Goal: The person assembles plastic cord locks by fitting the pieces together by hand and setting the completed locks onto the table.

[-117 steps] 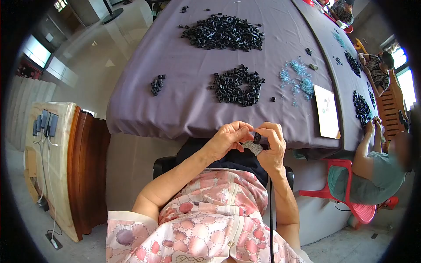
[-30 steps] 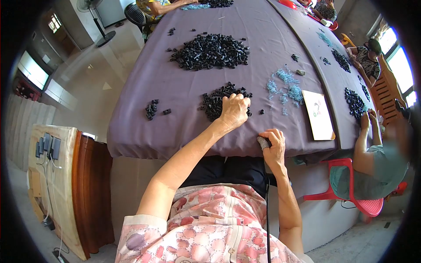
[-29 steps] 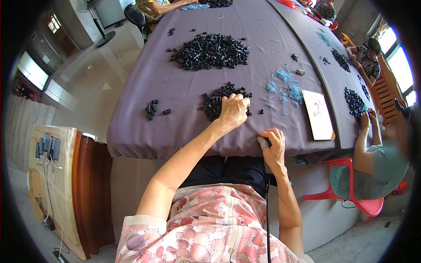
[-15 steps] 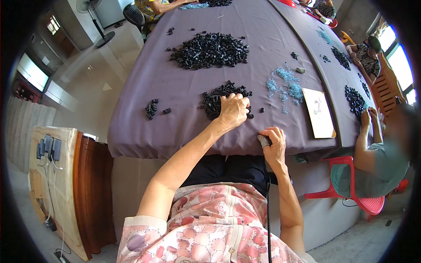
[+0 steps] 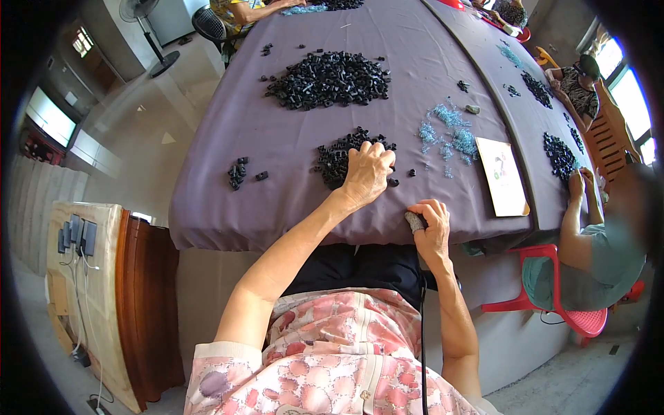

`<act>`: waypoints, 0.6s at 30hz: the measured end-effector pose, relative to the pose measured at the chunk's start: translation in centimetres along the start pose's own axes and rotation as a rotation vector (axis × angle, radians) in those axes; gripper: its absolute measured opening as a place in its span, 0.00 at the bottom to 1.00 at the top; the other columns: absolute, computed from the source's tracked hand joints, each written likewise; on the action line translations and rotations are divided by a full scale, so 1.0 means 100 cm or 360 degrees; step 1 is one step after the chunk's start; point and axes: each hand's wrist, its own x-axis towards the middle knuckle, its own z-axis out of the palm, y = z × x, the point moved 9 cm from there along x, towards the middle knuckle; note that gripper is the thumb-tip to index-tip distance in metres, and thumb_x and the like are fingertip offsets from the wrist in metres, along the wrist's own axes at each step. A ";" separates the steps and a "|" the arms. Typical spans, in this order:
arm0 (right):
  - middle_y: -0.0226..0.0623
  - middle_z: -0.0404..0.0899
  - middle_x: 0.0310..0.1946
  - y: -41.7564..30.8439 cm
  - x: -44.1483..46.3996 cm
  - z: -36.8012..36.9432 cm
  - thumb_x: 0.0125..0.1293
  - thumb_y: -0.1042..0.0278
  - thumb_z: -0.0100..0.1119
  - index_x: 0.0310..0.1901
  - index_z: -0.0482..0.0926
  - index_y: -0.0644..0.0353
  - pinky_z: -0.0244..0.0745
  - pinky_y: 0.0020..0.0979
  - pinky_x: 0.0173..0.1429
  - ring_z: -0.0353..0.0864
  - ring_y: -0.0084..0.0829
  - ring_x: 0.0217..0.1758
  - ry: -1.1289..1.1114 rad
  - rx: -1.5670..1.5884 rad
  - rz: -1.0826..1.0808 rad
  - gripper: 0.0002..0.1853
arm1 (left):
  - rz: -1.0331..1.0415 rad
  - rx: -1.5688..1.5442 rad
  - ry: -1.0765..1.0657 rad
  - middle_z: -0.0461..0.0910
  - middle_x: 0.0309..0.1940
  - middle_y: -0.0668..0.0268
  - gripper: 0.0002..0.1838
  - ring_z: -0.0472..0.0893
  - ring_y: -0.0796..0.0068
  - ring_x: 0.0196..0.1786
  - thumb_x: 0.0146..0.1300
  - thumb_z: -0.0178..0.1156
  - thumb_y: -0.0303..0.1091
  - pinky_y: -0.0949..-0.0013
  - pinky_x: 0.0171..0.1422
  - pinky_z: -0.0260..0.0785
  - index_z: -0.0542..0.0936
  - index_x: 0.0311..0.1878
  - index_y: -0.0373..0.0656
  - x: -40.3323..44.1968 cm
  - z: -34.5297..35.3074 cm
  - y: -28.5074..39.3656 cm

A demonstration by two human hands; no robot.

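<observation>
My left hand (image 5: pixel 369 173) reaches over the near pile of small black parts (image 5: pixel 335 162), its fingers curled down; what is under the fingertips is hidden. At the table's front edge rests my right hand (image 5: pixel 432 225), fingers curled, with a grey wrap (image 5: pixel 415 221) on the thumb; anything inside the fingers is hidden. A larger pile of black parts (image 5: pixel 328 79) lies farther back. Small bluish springs (image 5: pixel 453 131) are scattered to the right, beside a white card (image 5: pixel 503 176). A few black parts (image 5: pixel 237 173) form a small group on the left.
A purple cloth covers the table (image 5: pixel 277 138). At the right, a person (image 5: pixel 595 242) sits on a red chair (image 5: pixel 532 290) near another black pile (image 5: pixel 559 158). Other people sit farther back. A wooden cabinet (image 5: pixel 142 297) stands left, with a fan (image 5: pixel 155 52) behind.
Since the oldest frame, my hands have parted from a black part held between them; my left went to the near pile, my right to the table edge. One more black part lies by the left group.
</observation>
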 end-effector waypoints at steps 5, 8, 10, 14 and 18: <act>0.35 0.74 0.34 0.003 -0.002 0.002 0.44 0.80 0.55 0.33 0.78 0.58 0.60 0.35 0.49 0.70 0.39 0.42 0.0004 -0.0016 -0.0009 0.12 | 0.0045 -0.0345 0.0108 0.72 0.30 0.62 0.06 0.73 0.61 0.39 0.54 0.57 0.24 0.60 0.43 0.64 0.71 0.34 0.42 -0.003 -0.018 0.011; 0.34 0.74 0.34 0.001 -0.001 0.001 0.44 0.80 0.56 0.33 0.78 0.58 0.61 0.35 0.49 0.70 0.39 0.42 0.0006 -0.0004 0.0003 0.12 | -0.0026 -0.0716 0.0062 0.72 0.32 0.59 0.07 0.74 0.58 0.37 0.55 0.55 0.21 0.61 0.42 0.67 0.71 0.37 0.38 -0.013 -0.018 0.014; 0.34 0.74 0.34 0.001 -0.001 0.000 0.44 0.80 0.56 0.33 0.78 0.58 0.61 0.35 0.49 0.70 0.39 0.42 0.0015 0.0002 0.0007 0.11 | -0.0111 -0.0917 0.0041 0.73 0.34 0.57 0.08 0.75 0.56 0.36 0.55 0.55 0.20 0.61 0.42 0.68 0.71 0.39 0.36 -0.024 -0.011 0.015; 0.35 0.74 0.34 0.000 0.000 0.001 0.44 0.80 0.56 0.33 0.78 0.58 0.61 0.35 0.49 0.70 0.39 0.42 0.0000 -0.0016 0.0001 0.12 | -0.0077 -0.0879 0.0081 0.73 0.35 0.55 0.12 0.76 0.55 0.36 0.56 0.54 0.21 0.61 0.40 0.69 0.72 0.45 0.36 -0.036 -0.002 0.025; 0.36 0.74 0.34 0.001 0.001 0.000 0.44 0.81 0.54 0.34 0.78 0.58 0.61 0.36 0.49 0.70 0.39 0.42 -0.0062 0.0032 0.0016 0.13 | -0.0061 -0.0932 -0.0019 0.72 0.35 0.56 0.10 0.75 0.55 0.36 0.57 0.53 0.21 0.61 0.41 0.68 0.74 0.43 0.38 -0.042 0.005 0.030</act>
